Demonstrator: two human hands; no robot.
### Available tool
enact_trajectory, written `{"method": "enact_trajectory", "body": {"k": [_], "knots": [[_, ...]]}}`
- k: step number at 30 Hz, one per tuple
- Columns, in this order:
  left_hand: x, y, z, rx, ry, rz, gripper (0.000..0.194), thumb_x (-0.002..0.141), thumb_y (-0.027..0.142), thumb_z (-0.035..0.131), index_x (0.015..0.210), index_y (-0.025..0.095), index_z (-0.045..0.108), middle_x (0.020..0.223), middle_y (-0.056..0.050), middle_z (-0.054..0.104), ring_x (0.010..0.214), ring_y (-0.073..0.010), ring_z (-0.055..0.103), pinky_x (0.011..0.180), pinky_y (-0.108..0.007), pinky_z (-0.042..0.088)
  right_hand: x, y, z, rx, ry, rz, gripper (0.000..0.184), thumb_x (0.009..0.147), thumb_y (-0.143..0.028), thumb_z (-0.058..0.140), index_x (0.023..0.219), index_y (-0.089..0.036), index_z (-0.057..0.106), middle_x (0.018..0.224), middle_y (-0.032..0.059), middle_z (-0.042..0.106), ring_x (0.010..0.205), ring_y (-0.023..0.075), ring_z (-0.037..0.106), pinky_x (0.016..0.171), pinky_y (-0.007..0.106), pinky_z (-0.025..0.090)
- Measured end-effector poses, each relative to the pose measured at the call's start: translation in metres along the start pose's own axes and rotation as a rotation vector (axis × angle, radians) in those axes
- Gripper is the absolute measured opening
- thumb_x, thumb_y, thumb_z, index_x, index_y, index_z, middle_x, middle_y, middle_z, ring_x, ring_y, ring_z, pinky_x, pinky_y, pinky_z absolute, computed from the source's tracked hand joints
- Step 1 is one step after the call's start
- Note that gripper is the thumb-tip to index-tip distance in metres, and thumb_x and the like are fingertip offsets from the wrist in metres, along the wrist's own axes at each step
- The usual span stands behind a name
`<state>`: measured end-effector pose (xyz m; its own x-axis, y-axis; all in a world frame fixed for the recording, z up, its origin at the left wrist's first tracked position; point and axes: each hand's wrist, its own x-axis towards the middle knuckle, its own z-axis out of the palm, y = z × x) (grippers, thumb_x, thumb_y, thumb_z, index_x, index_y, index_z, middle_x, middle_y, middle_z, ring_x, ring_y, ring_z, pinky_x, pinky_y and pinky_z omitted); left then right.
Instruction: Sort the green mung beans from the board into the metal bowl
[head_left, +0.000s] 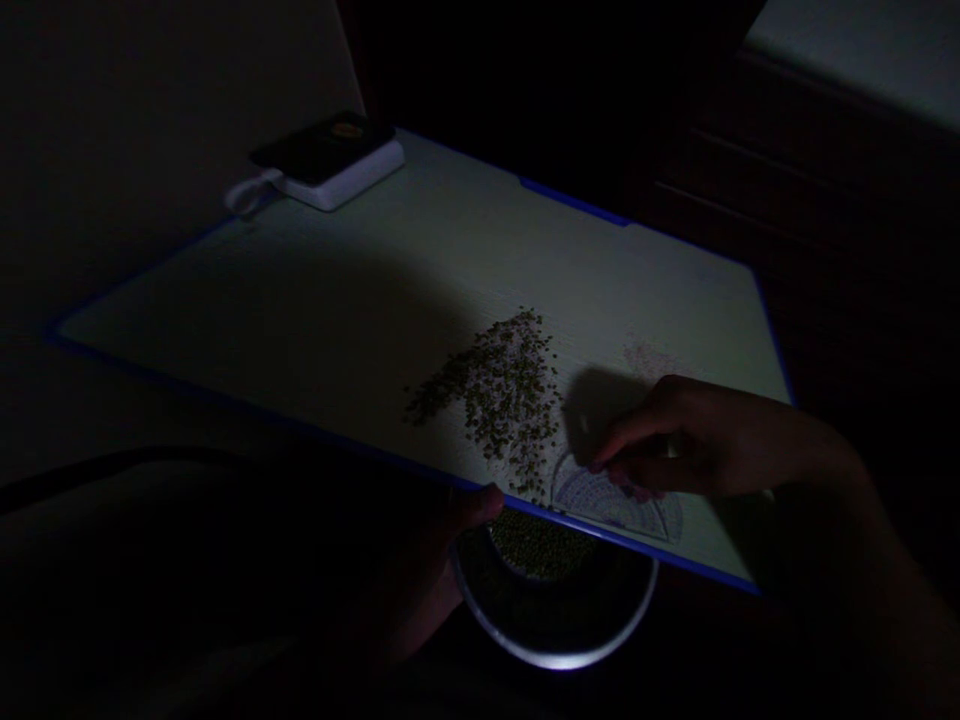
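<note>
A blue-edged white board [645, 260] slants across the view with a heap of small dark green grains [502, 380] on it. My right hand [690, 440] is closed, fingertips pinched on a clear half-round protractor [615, 505] lying by the near edge, right of the grains. My left hand [450, 570] has its thumb over the board's near blue edge; its other fingers are hidden beneath and in shadow. Beside that hand and partly under the edge is a round metal-rimmed bowl [562, 660] containing more green grains [536, 545].
On the board's far left corner lies a white block-like device [345, 185] with a strap, topped by a dark flat object [322, 145]. A dark cable [135, 455] curves in at left. Most surroundings are too dark to make out.
</note>
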<state>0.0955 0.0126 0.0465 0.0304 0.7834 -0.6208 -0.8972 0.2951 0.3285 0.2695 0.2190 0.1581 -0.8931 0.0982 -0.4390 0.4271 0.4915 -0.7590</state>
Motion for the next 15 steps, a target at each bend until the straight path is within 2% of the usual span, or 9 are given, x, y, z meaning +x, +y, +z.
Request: {"method": "enact_trajectory", "body": {"k": [4,9,12,15], "knots": [[0.0043,-0.0043,-0.0080,0.035,0.028,-0.013,0.027,0.083,0.032,0.078,0.109,0.027,0.080,0.106,-0.002,0.085,0.121,-0.0328,0.070,0.114,-0.049,0.043,0.0000,-0.0005,0.0001,-0.005,0.003,-0.001,0.027,0.096,-0.033,0.060,0.109,-0.015,0.076,0.077,0.0041,0.078,0.065,0.0126,0.073,0.062,0.021,0.054],[0.0042,-0.0042,-0.0034,0.037,0.022,0.004,0.028,0.079,0.031,0.080,0.106,0.025,0.080,0.103,-0.004,0.085,0.121,-0.0323,0.069,0.113,-0.045,0.045,0.0015,-0.0001,0.0012,-0.011,0.005,-0.017,0.025,0.096,-0.031,0.061,0.108,-0.015,0.076,0.074,0.0033,0.077,0.064,0.0124,0.072,0.060,0.021,0.053],[0.0026,-0.0033,0.0006,0.015,0.036,-0.003,0.035,0.081,0.030,0.078,0.116,0.027,0.078,0.106,-0.002,0.084,0.124,-0.0322,0.067,0.112,-0.044,0.046,0.0024,0.0008,0.0018,0.001,0.013,-0.022,0.026,0.096,-0.032,0.061,0.109,-0.014,0.076,0.075,0.0038,0.077,0.064,0.0127,0.072,0.060,0.021,0.053],[0.0034,-0.0043,-0.0010,0.007,-0.007,0.014,0.043,0.084,0.027,0.076,0.126,0.027,0.073,0.111,-0.002,0.083,0.126,-0.0327,0.066,0.112,-0.044,0.046,0.0034,0.0011,0.0021,0.000,0.018,-0.029,0.028,0.096,-0.032,0.060,0.111,-0.014,0.075,0.075,0.0039,0.077,0.065,0.0125,0.073,0.061,0.021,0.054]]}}
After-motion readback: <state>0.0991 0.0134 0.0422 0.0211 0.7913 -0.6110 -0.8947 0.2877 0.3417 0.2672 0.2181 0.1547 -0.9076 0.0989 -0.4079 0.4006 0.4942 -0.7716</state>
